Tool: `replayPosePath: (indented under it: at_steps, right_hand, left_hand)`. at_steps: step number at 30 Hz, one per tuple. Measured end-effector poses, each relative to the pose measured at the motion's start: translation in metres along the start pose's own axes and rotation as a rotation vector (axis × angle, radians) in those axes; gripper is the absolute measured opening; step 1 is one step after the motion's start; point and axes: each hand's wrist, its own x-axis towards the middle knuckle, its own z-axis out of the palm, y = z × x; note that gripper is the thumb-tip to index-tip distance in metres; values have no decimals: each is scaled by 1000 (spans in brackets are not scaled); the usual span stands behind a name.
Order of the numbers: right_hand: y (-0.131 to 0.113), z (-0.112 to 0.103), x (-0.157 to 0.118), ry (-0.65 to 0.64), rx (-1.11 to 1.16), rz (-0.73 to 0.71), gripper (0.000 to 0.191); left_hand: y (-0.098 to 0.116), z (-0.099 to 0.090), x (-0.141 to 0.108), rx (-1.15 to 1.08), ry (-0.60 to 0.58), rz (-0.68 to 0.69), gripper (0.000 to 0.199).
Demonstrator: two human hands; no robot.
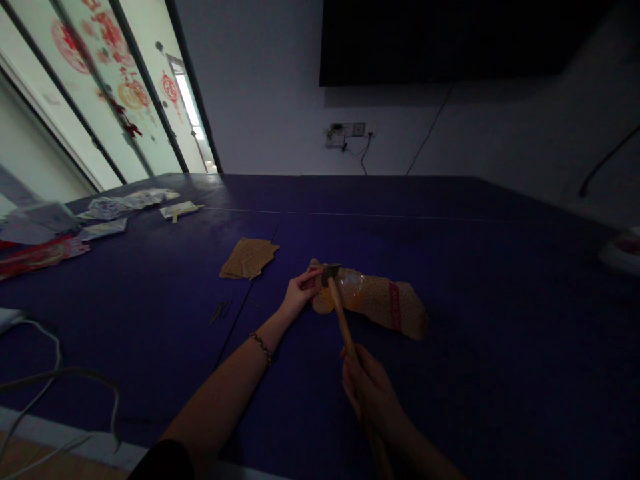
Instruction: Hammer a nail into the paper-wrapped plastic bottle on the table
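My right hand [367, 383] is wrapped round the wooden handle of a hammer [343, 320]. The hammer's metal head is over the left end of a brown, perforated piece [377, 300] with a red band and a shiny clear patch. My left hand [303, 288] is at that same left end, its fingers close together beside the hammer head; what they pinch, if anything, is too small to make out. Left of my left hand lie a small stack of brown sheets [247, 259] and several thin dark nail-like pieces [220, 311].
On the blue table [480, 267], white packets [127, 202] and a red-and-white bag [45, 257] lie at the far left. Pale cables [57, 357] curl at the near left edge. A pale object [623, 252] stands at the right edge.
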Motion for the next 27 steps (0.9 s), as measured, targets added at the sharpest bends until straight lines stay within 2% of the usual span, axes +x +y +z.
replayPosePath:
  at_steps: [6,14,18,22,27]
  right_hand:
    - [-4,4,-4,3,29,12,38]
    - [5,1,-1,9,-31,-4,37]
    - [2,1,-2,10,-65,-7,39]
    - [-2,2,-4,-8,-82,-30,38]
    - [4,-1,-1,10,-63,-14,37]
  left_hand:
    - [-2,-1,2,-13,37,-6,42]
    - [0,-1,1,-19,24,-1,41]
    - [-2,-3,1,-19,-3,15,42]
    - [-4,-3,2,-30,10,7,43]
    - [-3,-3,3,-17,22,-21,43]
